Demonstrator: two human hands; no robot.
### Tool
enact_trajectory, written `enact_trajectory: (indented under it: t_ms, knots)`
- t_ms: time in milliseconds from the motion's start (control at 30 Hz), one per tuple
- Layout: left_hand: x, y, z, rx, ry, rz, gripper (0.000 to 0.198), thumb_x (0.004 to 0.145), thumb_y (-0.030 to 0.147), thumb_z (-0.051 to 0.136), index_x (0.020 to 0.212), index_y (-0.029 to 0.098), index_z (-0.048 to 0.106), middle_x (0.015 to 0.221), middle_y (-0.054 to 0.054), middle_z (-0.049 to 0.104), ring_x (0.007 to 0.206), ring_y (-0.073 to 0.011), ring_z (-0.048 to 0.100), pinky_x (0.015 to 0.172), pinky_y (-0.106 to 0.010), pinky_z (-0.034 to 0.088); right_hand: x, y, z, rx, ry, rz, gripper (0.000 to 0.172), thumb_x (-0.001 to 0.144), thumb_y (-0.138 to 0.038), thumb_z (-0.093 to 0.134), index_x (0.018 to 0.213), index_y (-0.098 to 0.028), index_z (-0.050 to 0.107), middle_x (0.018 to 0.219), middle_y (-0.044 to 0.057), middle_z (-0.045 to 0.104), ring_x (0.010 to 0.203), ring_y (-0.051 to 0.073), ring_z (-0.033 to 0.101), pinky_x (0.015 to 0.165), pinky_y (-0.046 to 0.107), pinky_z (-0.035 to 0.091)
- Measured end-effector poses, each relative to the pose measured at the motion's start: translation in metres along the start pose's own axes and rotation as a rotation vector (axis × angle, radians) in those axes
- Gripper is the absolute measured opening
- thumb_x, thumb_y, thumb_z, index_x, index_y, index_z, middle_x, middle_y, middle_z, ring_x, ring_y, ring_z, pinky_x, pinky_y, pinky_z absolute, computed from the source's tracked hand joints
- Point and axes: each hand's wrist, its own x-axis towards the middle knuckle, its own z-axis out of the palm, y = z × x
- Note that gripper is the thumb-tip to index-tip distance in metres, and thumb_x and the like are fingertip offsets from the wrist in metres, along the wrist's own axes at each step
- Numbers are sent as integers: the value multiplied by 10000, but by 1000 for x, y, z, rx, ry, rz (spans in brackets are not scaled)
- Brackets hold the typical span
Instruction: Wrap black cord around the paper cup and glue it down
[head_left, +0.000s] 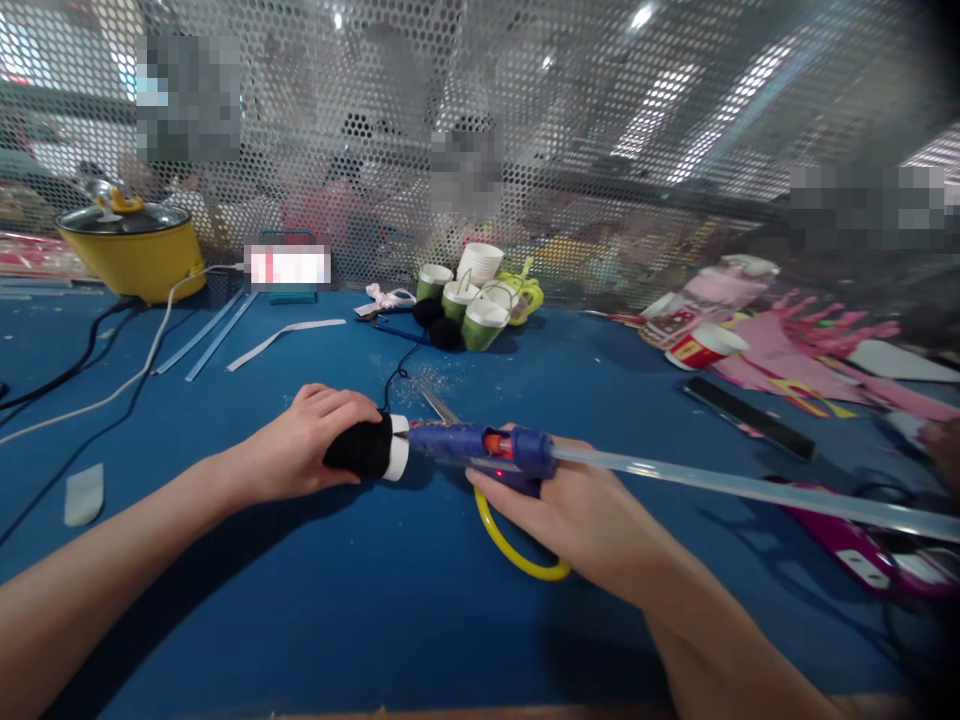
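One left hand [311, 445], one right hand [589, 515], one glue gun [454, 441] and one black-covered cylinder [367, 450] are occupying mid-frame; two translucent strips [199, 333] are lying centre-left; one yellow pot [135, 260] is standing upper left.

Glue gun [463, 443] — blue — faces sideways cup [375, 447] (mostly black).

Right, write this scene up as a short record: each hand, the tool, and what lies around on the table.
Left hand: grips a black-wrapped white cylinder, lying on its side
Right hand: holds a blue glue gun
Tool state: red light showing; translucent glue stick out of the back; nozzle at the white end, contact unclear
Near the hands: yellow-handled scissors, partly hidden under the glue gun
Far middle: green-and-white cups
Far left: yellow pot, lid on
Backdrop: perforated screen
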Motion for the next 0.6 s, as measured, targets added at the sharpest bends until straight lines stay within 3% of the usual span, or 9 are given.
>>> enact_trajectory:
  t_ms: [200, 400, 600]
  knots:
    - [1, 2, -1, 9, -15, 6, 473, 724, 207, 636, 1120, 215, 377, 1182, -98, 536, 1102, -243, 488, 907, -404, 304, -1, 0, -1, 8, -49, -22, 132, 770, -249, 484, 728, -235, 609, 705, 52, 646, 612, 177, 587, 585, 276, 472]
    - [1, 4, -1, 11, -13, 6, 449, 724, 191, 620, 1110, 205, 390, 1183, -110, 533, 1105, -252, 486, 907, -404, 306, 1, 3, 1, -27, 28, -10, 168, 780, -287, 487, 740, -234, 641, 667, 42, 639, 627, 186, 589, 615, 281, 471]
    - [1, 5, -1, 34, -5, 20, 425, 733, 184, 605, 1100, 204, 391, 1181, -112, 534, 1100, -247, 487, 899, -399, 305, -1, 4, -1, -28, -60, -6, 160, 771, -279, 497, 763, -236, 651, 675, 38, 658, 633, 188, 596, 586, 281, 459]
